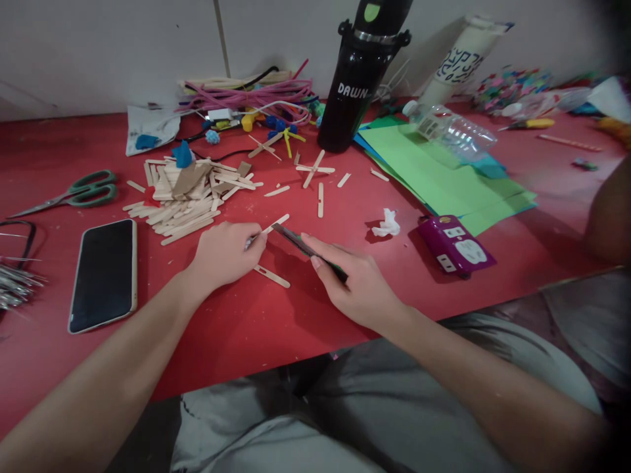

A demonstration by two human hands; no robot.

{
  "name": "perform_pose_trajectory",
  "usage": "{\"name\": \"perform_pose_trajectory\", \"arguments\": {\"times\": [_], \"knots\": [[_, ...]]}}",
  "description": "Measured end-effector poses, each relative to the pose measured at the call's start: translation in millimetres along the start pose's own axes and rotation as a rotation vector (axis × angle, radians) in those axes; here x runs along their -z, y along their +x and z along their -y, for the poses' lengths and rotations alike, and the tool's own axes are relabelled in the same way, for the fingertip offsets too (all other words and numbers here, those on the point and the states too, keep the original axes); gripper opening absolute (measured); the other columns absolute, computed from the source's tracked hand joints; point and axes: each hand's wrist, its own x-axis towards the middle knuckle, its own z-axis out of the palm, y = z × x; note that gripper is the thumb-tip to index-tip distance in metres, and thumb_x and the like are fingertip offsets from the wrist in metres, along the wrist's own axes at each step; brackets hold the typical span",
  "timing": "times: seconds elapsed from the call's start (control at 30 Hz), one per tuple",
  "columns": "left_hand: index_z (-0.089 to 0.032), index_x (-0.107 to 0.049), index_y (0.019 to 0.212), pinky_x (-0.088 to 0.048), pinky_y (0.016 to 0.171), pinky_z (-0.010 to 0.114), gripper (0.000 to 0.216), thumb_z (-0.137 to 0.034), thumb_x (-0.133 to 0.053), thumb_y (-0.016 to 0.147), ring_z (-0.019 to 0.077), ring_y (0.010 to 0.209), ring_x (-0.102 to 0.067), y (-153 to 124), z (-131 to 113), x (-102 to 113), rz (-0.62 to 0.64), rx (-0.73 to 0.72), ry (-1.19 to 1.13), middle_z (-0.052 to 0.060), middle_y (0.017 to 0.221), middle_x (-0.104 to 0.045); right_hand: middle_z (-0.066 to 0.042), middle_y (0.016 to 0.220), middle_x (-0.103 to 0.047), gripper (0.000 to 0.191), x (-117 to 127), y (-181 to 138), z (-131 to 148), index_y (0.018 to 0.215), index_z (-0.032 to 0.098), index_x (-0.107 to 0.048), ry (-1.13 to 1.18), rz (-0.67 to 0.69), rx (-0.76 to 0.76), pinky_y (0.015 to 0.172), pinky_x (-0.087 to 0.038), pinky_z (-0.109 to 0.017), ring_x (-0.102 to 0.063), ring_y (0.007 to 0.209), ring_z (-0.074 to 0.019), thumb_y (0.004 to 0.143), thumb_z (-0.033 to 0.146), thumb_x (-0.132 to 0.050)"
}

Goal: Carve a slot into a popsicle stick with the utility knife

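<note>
pale stick, green-handled knife touching

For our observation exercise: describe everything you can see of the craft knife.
The craft knife is slim, with a dark handle showing green and a grey blade extended. The right hand grips its handle, tilting it up-left above the red table. Its tip meets a wooden craft stick pinched by the left hand.

A red table is seen strewn with craft supplies: a pile of wooden sticks, green-handled scissors, a dark phone, green paper sheets, a black bottle, a purple power strip and crumpled tissue.
</note>
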Motion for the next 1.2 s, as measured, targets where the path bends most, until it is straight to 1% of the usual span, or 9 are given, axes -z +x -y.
{"name": "perform_pose_trajectory", "arguments": {"times": [0.2,0.4,0.77,0.93,1.2], "knots": [[-0.021,-0.049,0.065,-0.022,0.054,0.030,0.034,-0.041,-0.036,0.088,0.0179,0.064,-0.052,0.7,-2.0,0.1,0.007,-0.004,0.004,0.003,0.064,-0.058,-0.010,0.124,-0.067,0.045,0.0,1.3,2.0,0.135,0.016,-0.055,-0.015,0.052,0.018,0.095,-0.053,-0.037,-0.065,0.110,-0.0218,0.092,0.014,-0.045],[-0.021,-0.049,0.066,-0.021,0.054,0.030,0.035,-0.045,-0.035,0.089,0.0170,0.062,-0.049,1.2,-0.5,-1.5,-0.002,0.001,0.005,0.002,0.063,-0.057,-0.010,0.125,-0.066,0.044,-0.7,0.8,-0.2,0.135,0.013,-0.056,0.002,0.027,0.006,0.100,-0.050,-0.037,-0.064,0.111,-0.0219,0.092,0.015,-0.046],[-0.021,-0.047,0.066,-0.021,0.055,0.030,0.034,-0.043,-0.035,0.088,0.0162,0.061,-0.048,0.5,-1.1,-0.1,0.000,0.008,0.007,0.002,0.063,-0.056,-0.012,0.125,-0.066,0.044,-1.8,1.9,-0.2,0.135,0.012,-0.055,0.015,0.026,0.005,0.096,-0.053,-0.037,-0.065,0.108,-0.0226,0.092,0.014,-0.047],[-0.020,-0.047,0.065,-0.021,0.054,0.030,0.034,-0.043,-0.036,0.088,0.0158,0.060,-0.047,0.9,-1.0,-1.0,-0.001,0.011,0.008,0.002,0.062,-0.055,-0.010,0.121,-0.068,0.044,-1.0,1.9,-0.1,0.135,0.014,-0.055,0.011,0.034,-0.011,0.092,-0.054,-0.037,-0.067,0.103,-0.0219,0.092,0.014,-0.046],[-0.020,-0.050,0.065,-0.022,0.054,0.030,0.035,-0.044,-0.036,0.088,0.0157,0.060,-0.047,0.4,-1.5,-1.2,0.004,0.014,0.003,0.002,0.061,-0.055,-0.013,0.118,-0.069,0.046,0.1,4.4,2.5,0.135,0.010,-0.055,-0.013,0.062,0.015,0.094,-0.053,-0.038,-0.066,0.106,-0.0233,0.090,0.012,-0.044]]}}
